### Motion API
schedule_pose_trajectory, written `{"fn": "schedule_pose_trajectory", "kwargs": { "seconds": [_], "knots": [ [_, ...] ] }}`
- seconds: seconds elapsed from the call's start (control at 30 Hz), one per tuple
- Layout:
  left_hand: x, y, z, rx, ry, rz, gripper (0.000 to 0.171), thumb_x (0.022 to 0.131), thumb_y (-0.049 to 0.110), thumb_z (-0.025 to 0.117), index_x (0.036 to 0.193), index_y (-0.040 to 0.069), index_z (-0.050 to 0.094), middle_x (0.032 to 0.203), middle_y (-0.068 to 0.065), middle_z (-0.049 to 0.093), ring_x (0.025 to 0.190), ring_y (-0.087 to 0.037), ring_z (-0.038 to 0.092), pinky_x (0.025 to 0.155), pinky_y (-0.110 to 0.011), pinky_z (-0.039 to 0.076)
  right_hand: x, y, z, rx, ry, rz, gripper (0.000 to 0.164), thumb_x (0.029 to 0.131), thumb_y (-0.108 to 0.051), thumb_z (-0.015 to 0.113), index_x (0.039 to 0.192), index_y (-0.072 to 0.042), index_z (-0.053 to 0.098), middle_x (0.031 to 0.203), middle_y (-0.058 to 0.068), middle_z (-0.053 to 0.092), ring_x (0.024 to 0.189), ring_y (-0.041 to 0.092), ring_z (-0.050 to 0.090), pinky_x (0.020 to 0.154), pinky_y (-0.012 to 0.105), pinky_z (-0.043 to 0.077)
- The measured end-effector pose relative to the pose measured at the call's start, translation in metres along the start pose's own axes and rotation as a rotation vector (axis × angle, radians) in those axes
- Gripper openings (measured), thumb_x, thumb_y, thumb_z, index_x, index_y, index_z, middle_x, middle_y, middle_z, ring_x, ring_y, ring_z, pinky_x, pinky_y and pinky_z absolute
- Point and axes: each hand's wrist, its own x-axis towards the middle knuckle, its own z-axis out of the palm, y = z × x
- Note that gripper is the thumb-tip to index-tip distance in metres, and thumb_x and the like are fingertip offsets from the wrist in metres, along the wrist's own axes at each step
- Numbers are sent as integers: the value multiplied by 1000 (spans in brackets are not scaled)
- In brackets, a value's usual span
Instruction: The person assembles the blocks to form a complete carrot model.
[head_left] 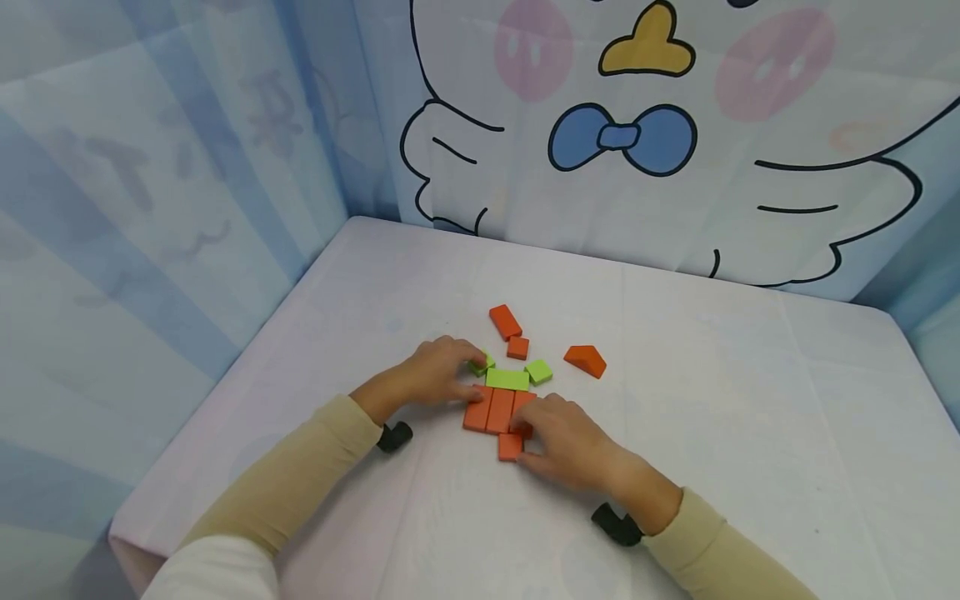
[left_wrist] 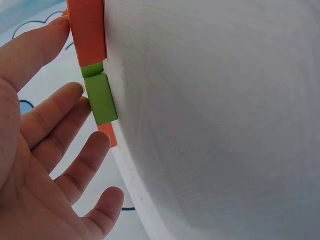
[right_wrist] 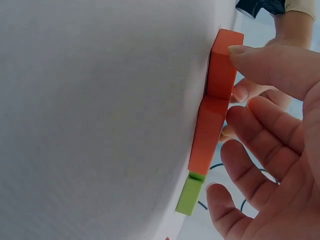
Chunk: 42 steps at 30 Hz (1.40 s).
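Observation:
On the white table, red-orange rectangular blocks stand side by side, a long green block along their far edge. My left hand has its thumb at the left red block and its fingers by a green block at the far left corner; the fingers are loosely spread. Opposite it, my right hand lies over the right red block, fingers relaxed. Its thumb touches the side of a small red-orange block at the near edge. Another green block sits at the far right corner.
Beyond the green blocks lie a small red-orange block and a longer one beside it. An orange trapezoid block lies apart to the right. Printed curtains rise behind and left of the table.

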Motion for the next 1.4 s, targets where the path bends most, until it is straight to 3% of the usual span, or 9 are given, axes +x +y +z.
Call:
{"fn": "schedule_pose_trajectory", "kwargs": {
  "seconds": [0.37, 0.6, 0.73, 1.03, 1.4],
  "knots": [
    [-1, 3, -2, -7, -3, -16, 48, 89, 35, 78, 129, 12, 66, 131, -1, 62, 124, -25, 51, 101, -50, 40, 1, 2, -3, 17, 4, 15, 33, 88, -24, 78, 115, -9, 66, 103, -4, 64, 91, 15, 52, 80, 37, 47],
    [-2, 1, -1, -2, 0, -24, 47, 89, 36, 77, 129, 13, 66, 131, 0, 62, 123, -25, 51, 102, -49, 40, 4, -2, -1, -2, 34, -79, 24, 87, -20, 79, 107, -9, 72, 96, -6, 67, 88, 15, 55, 81, 36, 47],
    [-1, 0, 0, -6, -12, -21, 48, 90, 36, 77, 130, 14, 65, 133, 0, 61, 124, -24, 50, 102, -48, 40, 6, -5, 1, -50, 44, -71, 25, 86, -22, 80, 106, -11, 69, 96, -5, 64, 88, 17, 53, 79, 37, 46],
    [-1, -5, -3, 6, -82, -11, 66, 82, 44, 83, 137, 17, 60, 143, 3, 54, 127, -23, 46, 105, -48, 35, 8, -4, 5, -99, 61, -22, 39, 85, -29, 80, 115, -10, 64, 117, 6, 60, 104, 26, 54, 85, 45, 47],
    [-4, 1, -8, 67, -162, -16, 89, 72, 47, 89, 146, 18, 50, 152, 3, 43, 130, -23, 41, 107, -52, 31, 11, -7, 6, -87, 51, 30, 46, 87, -35, 78, 120, -8, 63, 124, 9, 58, 113, 30, 52, 90, 49, 46]
  ]
}}
